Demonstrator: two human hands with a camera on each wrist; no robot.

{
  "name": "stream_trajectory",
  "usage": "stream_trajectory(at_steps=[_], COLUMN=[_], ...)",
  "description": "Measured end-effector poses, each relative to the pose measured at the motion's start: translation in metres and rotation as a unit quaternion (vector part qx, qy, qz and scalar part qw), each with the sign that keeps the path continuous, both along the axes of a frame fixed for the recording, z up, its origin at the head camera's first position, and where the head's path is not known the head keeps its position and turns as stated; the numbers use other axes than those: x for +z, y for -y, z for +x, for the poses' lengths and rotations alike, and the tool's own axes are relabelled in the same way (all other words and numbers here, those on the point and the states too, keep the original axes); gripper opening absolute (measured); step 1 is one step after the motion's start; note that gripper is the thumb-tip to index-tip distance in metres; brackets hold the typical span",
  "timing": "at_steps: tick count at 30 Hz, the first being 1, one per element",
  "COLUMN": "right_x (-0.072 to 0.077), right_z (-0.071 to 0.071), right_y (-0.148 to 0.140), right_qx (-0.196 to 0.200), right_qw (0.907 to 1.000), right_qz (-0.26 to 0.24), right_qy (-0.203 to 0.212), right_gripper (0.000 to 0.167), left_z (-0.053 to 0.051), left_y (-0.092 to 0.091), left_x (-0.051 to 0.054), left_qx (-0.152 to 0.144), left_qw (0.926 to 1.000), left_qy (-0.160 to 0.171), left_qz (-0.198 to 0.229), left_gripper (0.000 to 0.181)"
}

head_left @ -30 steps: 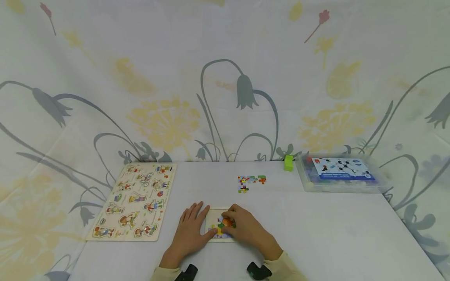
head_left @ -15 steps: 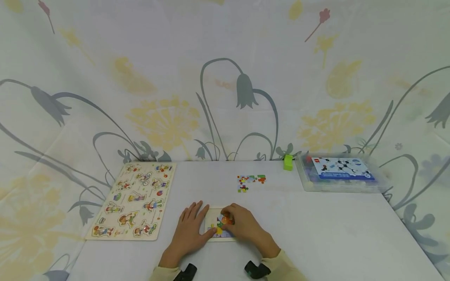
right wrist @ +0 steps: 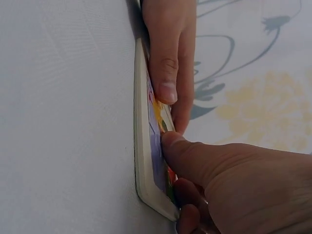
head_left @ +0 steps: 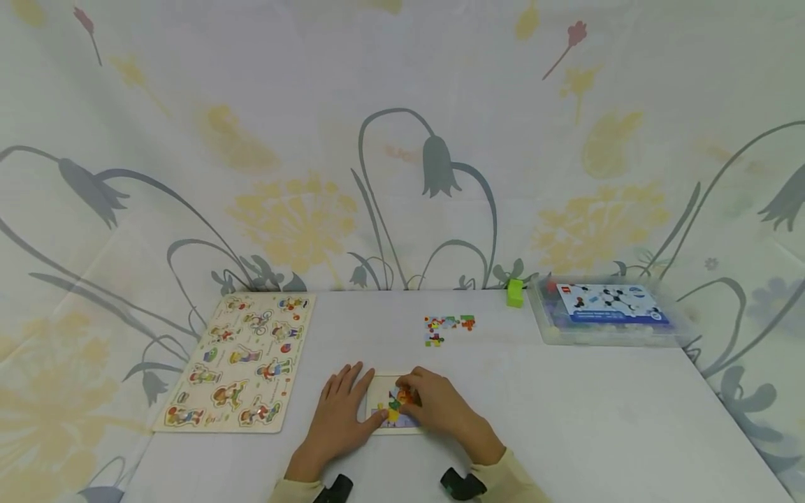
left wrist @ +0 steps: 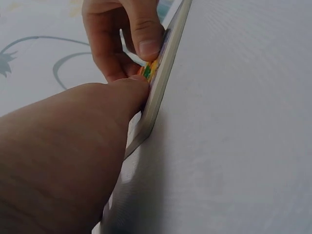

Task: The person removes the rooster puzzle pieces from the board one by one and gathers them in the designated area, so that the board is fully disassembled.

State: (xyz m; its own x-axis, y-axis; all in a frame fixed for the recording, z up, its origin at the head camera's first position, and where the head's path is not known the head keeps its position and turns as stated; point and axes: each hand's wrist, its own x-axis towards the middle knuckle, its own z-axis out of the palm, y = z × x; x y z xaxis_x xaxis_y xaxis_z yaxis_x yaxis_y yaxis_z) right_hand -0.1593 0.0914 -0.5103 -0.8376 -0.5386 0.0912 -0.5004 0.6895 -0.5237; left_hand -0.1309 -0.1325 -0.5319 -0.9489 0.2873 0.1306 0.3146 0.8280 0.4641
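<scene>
In the head view, a small wooden jigsaw tray [head_left: 381, 386] lies flat at the near middle of the table, partly filled with colourful pieces. My left hand [head_left: 338, 418] rests along its left side, fingers spread and straight, with the thumb on the pieces near the lower edge. Above the tray's right part, my right hand [head_left: 445, 411] pinches an orange-and-green puzzle piece [head_left: 403, 397] between thumb and curled fingers. The right wrist view shows the right thumb [right wrist: 178, 146] low over the tray [right wrist: 140, 122]; the fingers hide much of the piece.
Several joined or touching loose puzzle pieces [head_left: 434, 338] lie behind the tray. A large wooden picture board [head_left: 235, 363] is at the left. At the back right stand a green block [head_left: 515, 293] and a clear plastic box [head_left: 610, 335] with a printed sheet.
The right fingers and the puzzle piece have shifted slightly over the tray. My left hand stays in the same place.
</scene>
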Motion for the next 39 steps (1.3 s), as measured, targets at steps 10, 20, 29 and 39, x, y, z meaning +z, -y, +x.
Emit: stream_trajectory(at_steps=[10, 20, 29, 39], right_x=[-0.003, -0.013, -0.017, -0.019], right_z=[0.001, -0.009, -0.022, -0.042], right_y=[-0.002, -0.013, -0.038, -0.068], right_qx=[0.011, 0.01, -0.056, -0.108], right_qw=[0.9997, 0.9956, 0.993, 0.9901], right_qz=[0.002, -0.089, -0.088, -0.083], right_qy=[-0.023, 0.024, 0.056, 0.034], right_gripper=[0.037, 0.033, 0.032, 0.035], left_z=[0.0, 0.001, 0.0, 0.001], left_y=[-0.005, -0.006, -0.006, -0.006], left_x=[-0.007, -0.005, -0.005, -0.002], left_qx=[0.017, 0.022, 0.022, 0.022], left_qw=[0.9998, 0.9997, 0.9996, 0.9995], left_qy=[0.002, 0.01, 0.016, 0.025], left_qz=[-0.012, -0.006, -0.005, 0.002], left_gripper=[0.082, 0.083, 0.083, 0.084])
